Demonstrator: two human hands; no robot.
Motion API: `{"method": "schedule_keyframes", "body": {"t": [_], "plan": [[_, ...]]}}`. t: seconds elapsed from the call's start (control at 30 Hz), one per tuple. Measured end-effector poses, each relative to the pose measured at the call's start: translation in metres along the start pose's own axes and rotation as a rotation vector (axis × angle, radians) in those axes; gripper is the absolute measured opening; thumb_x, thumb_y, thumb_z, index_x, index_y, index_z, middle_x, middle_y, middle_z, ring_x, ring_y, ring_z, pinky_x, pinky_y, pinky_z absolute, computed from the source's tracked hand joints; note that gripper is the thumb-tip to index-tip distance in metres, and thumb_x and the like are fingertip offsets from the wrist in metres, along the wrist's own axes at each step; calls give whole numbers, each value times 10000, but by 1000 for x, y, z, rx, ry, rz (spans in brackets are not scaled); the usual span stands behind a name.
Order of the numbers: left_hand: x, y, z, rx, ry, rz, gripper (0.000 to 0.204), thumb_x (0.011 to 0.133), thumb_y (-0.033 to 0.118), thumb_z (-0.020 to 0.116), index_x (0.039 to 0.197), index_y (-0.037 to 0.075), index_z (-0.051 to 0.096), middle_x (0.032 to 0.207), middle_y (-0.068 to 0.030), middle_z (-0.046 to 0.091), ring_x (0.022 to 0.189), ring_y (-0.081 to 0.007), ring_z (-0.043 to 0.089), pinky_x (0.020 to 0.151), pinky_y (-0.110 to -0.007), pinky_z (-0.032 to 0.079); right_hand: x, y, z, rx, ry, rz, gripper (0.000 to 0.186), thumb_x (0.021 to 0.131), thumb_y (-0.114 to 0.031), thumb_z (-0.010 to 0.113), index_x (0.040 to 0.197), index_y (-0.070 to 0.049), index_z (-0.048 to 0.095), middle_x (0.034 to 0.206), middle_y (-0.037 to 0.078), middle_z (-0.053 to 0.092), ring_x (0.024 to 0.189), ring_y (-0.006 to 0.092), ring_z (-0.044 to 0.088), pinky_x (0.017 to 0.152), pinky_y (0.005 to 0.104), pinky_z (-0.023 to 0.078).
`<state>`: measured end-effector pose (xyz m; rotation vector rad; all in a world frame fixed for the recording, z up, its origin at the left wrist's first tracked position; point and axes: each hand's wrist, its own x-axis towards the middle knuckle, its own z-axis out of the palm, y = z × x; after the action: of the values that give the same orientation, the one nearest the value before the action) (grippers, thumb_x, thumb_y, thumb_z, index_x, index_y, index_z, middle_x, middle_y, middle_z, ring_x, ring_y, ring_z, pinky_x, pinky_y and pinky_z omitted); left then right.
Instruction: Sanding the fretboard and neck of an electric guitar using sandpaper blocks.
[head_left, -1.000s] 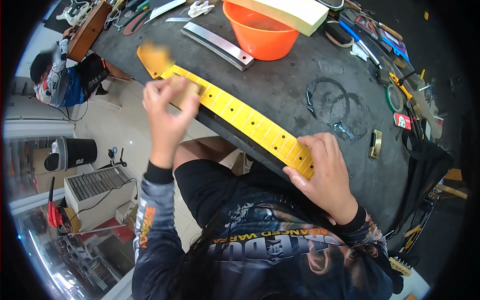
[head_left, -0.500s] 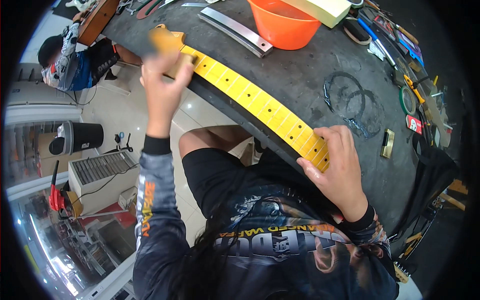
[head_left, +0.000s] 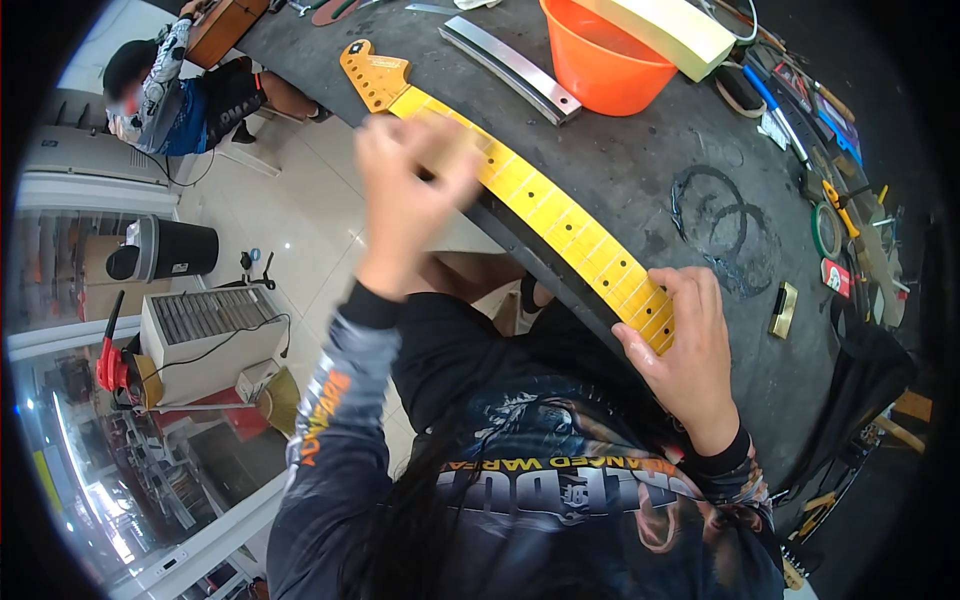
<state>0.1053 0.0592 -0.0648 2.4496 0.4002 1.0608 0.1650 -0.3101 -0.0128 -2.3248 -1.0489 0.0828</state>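
A guitar neck (head_left: 545, 215) with a yellow, dotted fretboard lies diagonally along the front edge of the dark bench, its headstock (head_left: 375, 75) toward the back left. My left hand (head_left: 410, 190), blurred by motion, has thumb and fingers closed round a tan block (head_left: 455, 145) over the upper frets. Near the body end, my right hand (head_left: 685, 350) grips the neck with fingertips over its far edge and thumb on the near side.
Behind the neck are a steel bar (head_left: 505, 70), an orange basin (head_left: 605, 80) and a cream block (head_left: 690, 45). At right lie a brass piece (head_left: 783, 310), tape (head_left: 826, 230) and tools. At upper left another person (head_left: 200, 110) sits; below are a bin (head_left: 180, 248) and machine (head_left: 195, 350).
My left hand with the tan block has moved right along the fretboard, away from the headstock, which now shows clearly. My right hand keeps its place; the whole view has shifted somewhat.
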Motion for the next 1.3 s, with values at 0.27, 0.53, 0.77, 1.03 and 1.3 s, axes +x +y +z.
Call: {"method": "schedule_keyframes", "body": {"t": [0.27,0.53,0.77,1.03,1.3], "plan": [[22,-35,-13,69,-14,54,432,854,411,962,1206,176,872,1128,-95,680,1141,-341,621,1024,-484,441,-2,-5,-3,-5,5,-6,654,856,-182,977,1393,-34,634,1264,187,614,1178,419,635,1003,496,544],[0,3,-6,27,-61,148,378,876,272,977,1211,125,879,1133,-92,674,1146,-292,658,1052,-432,517,0,0,-1,-3,5,16,634,869,-186,968,1386,-34,635,1260,184,608,1168,414,633,995,492,546],[18,-40,-10,58,49,1,392,904,324,957,1229,121,875,1173,-84,681,1186,-295,636,1066,-449,479,0,-3,0,7,4,8,634,869,-193,968,1385,-37,634,1255,180,607,1169,413,637,992,492,550],[16,-31,-18,102,35,-32,387,868,342,953,1190,146,865,1169,-97,678,1176,-312,631,1028,-472,454,1,-4,0,4,-5,-16,644,863,-192,967,1385,-33,625,1241,183,607,1165,416,623,994,496,536],[-24,46,-9,-13,-143,163,517,758,351,990,1225,158,880,1212,-119,691,1190,-350,624,1066,-508,457,-2,0,2,-1,-2,2,644,868,-204,962,1389,-40,622,1236,187,597,1153,430,614,988,501,530]]}}
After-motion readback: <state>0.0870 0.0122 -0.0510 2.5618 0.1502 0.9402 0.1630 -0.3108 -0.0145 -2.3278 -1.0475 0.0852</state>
